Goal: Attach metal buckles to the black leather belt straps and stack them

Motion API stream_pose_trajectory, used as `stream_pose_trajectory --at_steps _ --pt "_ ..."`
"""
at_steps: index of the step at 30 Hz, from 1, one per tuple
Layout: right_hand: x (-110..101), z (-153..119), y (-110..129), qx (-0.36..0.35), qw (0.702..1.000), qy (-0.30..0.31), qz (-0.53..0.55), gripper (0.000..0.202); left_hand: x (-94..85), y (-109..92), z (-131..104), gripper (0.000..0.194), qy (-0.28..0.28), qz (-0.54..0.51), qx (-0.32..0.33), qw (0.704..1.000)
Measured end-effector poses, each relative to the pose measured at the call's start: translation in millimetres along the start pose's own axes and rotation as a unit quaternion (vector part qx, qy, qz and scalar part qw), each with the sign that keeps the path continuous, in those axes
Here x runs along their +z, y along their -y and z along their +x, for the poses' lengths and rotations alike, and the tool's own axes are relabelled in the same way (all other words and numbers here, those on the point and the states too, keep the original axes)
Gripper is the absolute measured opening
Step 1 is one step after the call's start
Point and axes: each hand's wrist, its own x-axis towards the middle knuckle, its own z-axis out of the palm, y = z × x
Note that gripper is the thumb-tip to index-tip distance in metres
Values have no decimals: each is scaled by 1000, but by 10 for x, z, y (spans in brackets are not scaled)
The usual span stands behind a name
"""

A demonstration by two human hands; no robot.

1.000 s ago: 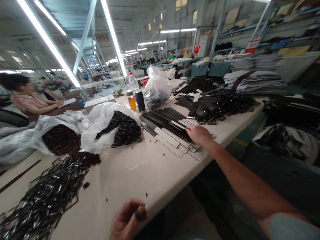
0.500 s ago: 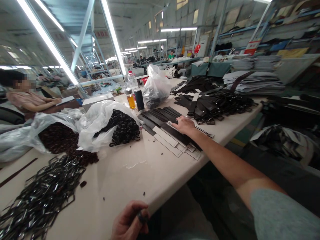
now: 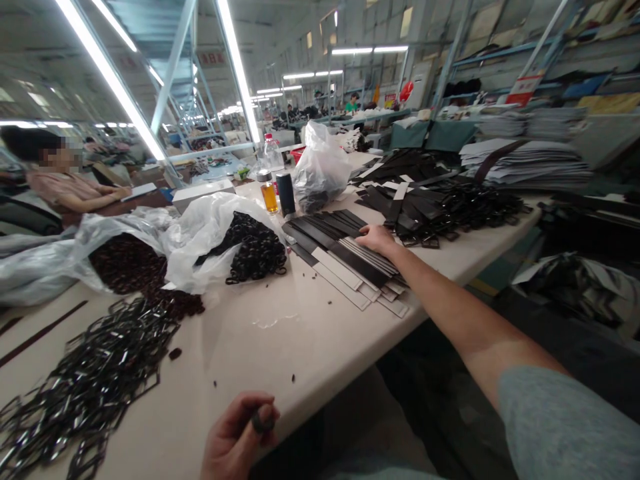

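My left hand point(image 3: 237, 437) is closed at the table's front edge, thumb and fingers pinched on a small black loop point(image 3: 263, 419). My right hand point(image 3: 379, 240) reaches out over the flat black straps point(image 3: 325, 227), its bent fingers gripping the far part of the pile. Which straps it grips is partly hidden by the hand. Several straps beneath it show pale undersides or edges point(image 3: 370, 253). To their left, a clear plastic bag point(image 3: 187, 220) spills black loops point(image 3: 257, 250). Metal buckle frames point(image 3: 95, 380) lie heaped at the near left.
Another bag holds dark brown pieces point(image 3: 127, 263). Beyond stand an amber-filled bottle point(image 3: 270, 197), a dark cylinder point(image 3: 286, 193) and a knotted bag point(image 3: 323, 170). Straps with buckles point(image 3: 450, 213) lie at the right, before stacked sheets point(image 3: 530, 163). A co-worker point(image 3: 75, 180) sits at far left.
The view has shifted slightly, so the scene sits a little to the right. Under my right hand, more pale strap edges now show in a fan. My left hand keeps its pinch, slightly further left.
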Motion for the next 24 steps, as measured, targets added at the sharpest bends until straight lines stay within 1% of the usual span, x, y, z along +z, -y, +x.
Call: stream_pose_trajectory --at_steps 2,3,5,7,10,12,13,14,16,20,22,24 --pt "-92 -209 54 -17 999 -22 26 39 -12 -28 29 42 3 -17 7 1000" --pt "-128 -358 83 -31 998 -32 43 41 -20 -46 48 40 5 -27 7 1000" --pt "-170 -739 136 -55 994 -52 79 43 -36 -89 98 40 13 -45 -3 999" --pt "-170 -1204 176 -142 967 -88 193 37 -46 -134 159 48 38 -64 -18 997" --pt "-82 -1917 232 -239 944 -12 228 33 -45 -198 240 61 65 -90 -17 994" --pt "30 -2290 268 -283 930 26 234 34 -44 -232 274 64 78 -100 -5 992" --pt "95 -2427 280 -297 924 40 237 34 -51 -243 287 61 81 -101 2 992" --pt "159 -2528 284 -307 920 50 240 35 -63 -252 297 56 81 -98 7 992" --pt "272 -2640 267 -319 914 66 243 35 -110 -258 317 45 71 -87 11 994" --pt "410 -2661 186 -359 899 71 239 35 -217 -243 349 34 52 -47 3 998" --pt "466 -2659 189 -373 897 59 230 35 -213 -223 348 32 49 -38 -1 998" --pt "535 -2680 260 -374 899 48 222 35 -148 -189 329 33 55 -47 -9 997"
